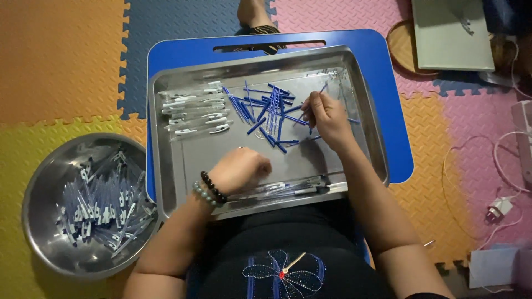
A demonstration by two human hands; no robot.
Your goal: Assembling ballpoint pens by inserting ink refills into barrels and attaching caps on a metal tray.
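A steel tray [188, 166] lies on a blue lap table [388, 66]. In it, clear pen barrels with white clips [194, 113] lie at the left and a loose pile of blue refills [266, 113] in the middle. My right hand [327, 119] pinches a blue refill [321, 88] at the pile's right edge. My left hand [241, 169], with bead bracelets at the wrist, rests as a fist on the tray floor near the front; I cannot see anything in it. Some assembled pens [293, 187] lie along the front rim.
A round steel bowl [41, 188] full of assembled pens stands on the foam floor mats at the left. A round wooden tray with a grey box [451, 36] sits at the back right. White cables and a charger [499, 207] lie at the right.
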